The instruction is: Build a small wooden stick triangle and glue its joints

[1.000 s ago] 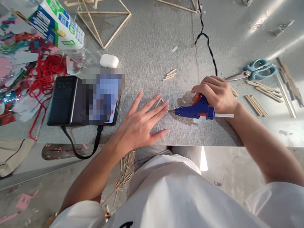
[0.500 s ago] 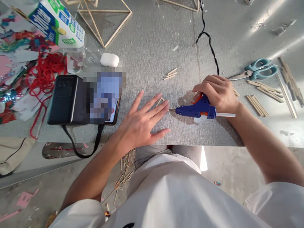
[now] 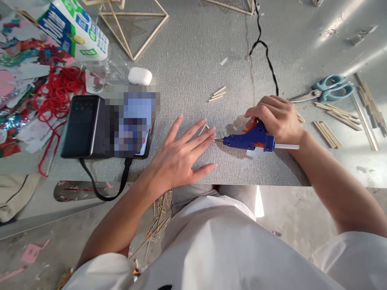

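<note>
My right hand (image 3: 273, 117) is wrapped round a blue glue gun (image 3: 249, 141) with an orange trigger. A white glue stick (image 3: 287, 146) juts from the gun's rear end. Its metal nozzle points left and meets the fingertips of my left hand (image 3: 187, 153). That hand lies flat on the table with the fingers spread. Under its fingers are thin wooden sticks (image 3: 204, 128) forming a small peak; the rest of them is hidden. Just beyond lie a few short wooden sticks (image 3: 218, 95).
To the right are scissors (image 3: 329, 88) and bundles of cut sticks (image 3: 327, 134). A power bank (image 3: 80, 127) cabled to a phone (image 3: 133, 125), a white case (image 3: 140, 75), red yarn (image 3: 62, 90) and a carton (image 3: 75, 32) stand left. A wooden stick frame (image 3: 151, 34) is behind. A black cord (image 3: 267, 56) crosses the table.
</note>
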Motion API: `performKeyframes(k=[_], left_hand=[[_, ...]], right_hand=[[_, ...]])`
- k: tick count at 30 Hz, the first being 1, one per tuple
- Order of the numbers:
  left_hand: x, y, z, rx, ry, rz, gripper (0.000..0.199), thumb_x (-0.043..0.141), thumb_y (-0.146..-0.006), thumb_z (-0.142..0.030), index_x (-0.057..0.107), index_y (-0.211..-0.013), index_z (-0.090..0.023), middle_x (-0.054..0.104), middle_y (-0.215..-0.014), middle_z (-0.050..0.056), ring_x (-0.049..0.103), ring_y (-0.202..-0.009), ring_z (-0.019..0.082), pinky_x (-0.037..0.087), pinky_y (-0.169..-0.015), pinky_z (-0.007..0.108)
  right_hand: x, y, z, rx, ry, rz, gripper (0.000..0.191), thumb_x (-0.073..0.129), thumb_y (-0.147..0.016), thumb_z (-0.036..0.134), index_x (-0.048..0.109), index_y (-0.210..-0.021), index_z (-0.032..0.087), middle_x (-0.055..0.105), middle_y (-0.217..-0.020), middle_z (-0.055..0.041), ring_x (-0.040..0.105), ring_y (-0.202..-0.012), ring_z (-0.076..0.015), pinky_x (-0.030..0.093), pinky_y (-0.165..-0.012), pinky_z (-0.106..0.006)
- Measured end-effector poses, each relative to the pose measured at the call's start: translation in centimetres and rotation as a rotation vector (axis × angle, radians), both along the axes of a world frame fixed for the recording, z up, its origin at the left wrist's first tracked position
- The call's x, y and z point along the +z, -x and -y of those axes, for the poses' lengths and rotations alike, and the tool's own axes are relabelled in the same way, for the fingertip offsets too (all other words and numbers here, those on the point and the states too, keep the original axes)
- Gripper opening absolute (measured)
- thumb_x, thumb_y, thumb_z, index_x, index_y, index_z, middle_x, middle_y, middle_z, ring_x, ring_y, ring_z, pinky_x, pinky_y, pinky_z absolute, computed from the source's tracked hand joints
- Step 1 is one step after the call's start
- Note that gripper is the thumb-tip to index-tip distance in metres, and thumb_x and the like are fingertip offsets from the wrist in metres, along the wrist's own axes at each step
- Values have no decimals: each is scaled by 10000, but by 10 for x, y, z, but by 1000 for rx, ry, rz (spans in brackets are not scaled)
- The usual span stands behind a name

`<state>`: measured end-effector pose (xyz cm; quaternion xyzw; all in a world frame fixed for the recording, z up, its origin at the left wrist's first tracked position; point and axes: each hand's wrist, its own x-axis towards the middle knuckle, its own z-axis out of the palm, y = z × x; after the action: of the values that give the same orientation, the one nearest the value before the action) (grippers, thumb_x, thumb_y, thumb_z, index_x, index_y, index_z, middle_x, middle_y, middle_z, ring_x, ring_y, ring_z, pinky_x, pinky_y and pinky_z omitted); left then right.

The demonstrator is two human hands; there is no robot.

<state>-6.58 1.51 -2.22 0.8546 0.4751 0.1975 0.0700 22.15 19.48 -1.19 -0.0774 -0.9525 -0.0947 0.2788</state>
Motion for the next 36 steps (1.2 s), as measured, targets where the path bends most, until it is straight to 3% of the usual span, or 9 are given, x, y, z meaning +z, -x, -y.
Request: performKeyframes(k=[5, 11, 15, 25, 36], left_hand=[[0, 0, 0, -1, -2, 14, 667, 585, -1119, -573, 517, -1693, -241, 614, -1679, 112, 479, -1654, 383, 209, -1417, 790], [0, 0, 0, -1, 6, 30, 671, 589, -1116, -567, 511, -1700, -247, 619, -1674, 113, 481, -1652, 386, 203, -1415, 798], [-1, 0, 0, 2, 2, 35, 670, 589, -1115, -573, 510, -1702, -260, 619, -1676, 108, 484, -1650, 384, 198, -1419, 791], [1, 0, 0, -1, 14, 19, 672, 588, -1116, -569, 520, -1694, -233, 619, -1672, 122, 486, -1648, 391, 214, -1408, 808], [1, 0, 0, 0, 6, 24, 670, 593, -1117, -565, 512, -1697, -239, 624, -1670, 116, 494, -1644, 388, 220, -1407, 800]], right_hand=[[-2, 0, 0, 7, -26, -26, 22, 565, -1153, 211, 569, -1172, 219, 676, -825, -1, 579, -755, -166, 422, -713, -309], [-3, -3, -1, -33, 58, 33, 54, 524, -1175, 257, 572, -1166, 234, 667, -857, -14, 569, -785, -177, 406, -740, -329], [-3, -4, -2, 13, 105, 0, 48, 530, -1171, 255, 573, -1179, 235, 675, -860, -14, 573, -793, -180, 386, -739, -332], [-2, -2, -1, 12, 15, 4, 33, 561, -1157, 221, 567, -1190, 223, 667, -848, -3, 559, -786, -171, 400, -734, -320], [-2, -3, -2, -41, 74, 33, 59, 534, -1172, 260, 580, -1140, 239, 663, -841, -5, 564, -781, -171, 384, -716, -342]])
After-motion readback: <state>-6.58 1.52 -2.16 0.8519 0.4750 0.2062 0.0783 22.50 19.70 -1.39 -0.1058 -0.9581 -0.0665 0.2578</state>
